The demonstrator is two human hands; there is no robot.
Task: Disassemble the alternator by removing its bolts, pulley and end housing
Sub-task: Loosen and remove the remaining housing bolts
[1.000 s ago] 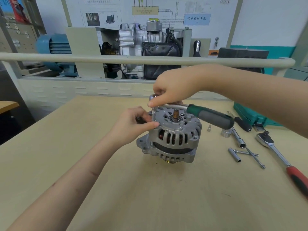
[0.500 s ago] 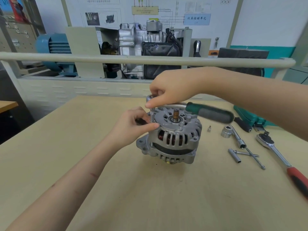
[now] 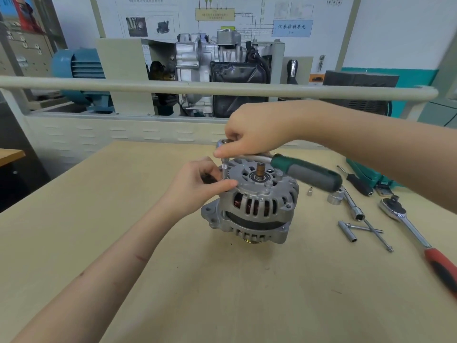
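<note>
Our right hand (image 3: 257, 129) has its grip curled over the head of the green-handled ratchet (image 3: 306, 173), fingers and thumb pinching the chrome head from above, while the handle sticks out to the right over the alternator (image 3: 257, 206). Below the ratchet head a thin extension with a socket (image 3: 224, 170) drops straight down to a bolt at the left rim of the housing; the bolt itself is too small for us to make out. Our left hand (image 3: 197, 184) steadies the work, its grip closed with the thumb pressed along the upper left edge of the end housing (image 3: 262, 191) and the fingers curled beside the extension.

We see the alternator standing on the desk (image 3: 173, 280) near its middle, shaft end (image 3: 260, 169) pointing up, no pulley on that upper end, and copper windings visible through the side slots.

To the right on the desk lie a small socket (image 3: 309, 191), a larger socket (image 3: 334, 198), an extension bar (image 3: 353, 205), a T-handle and short tube (image 3: 356, 230), a black-handled screwdriver (image 3: 357, 183) and a red-handled ratchet (image 3: 418, 238). A green tool case (image 3: 366, 174) sits partly behind our right forearm.
</note>
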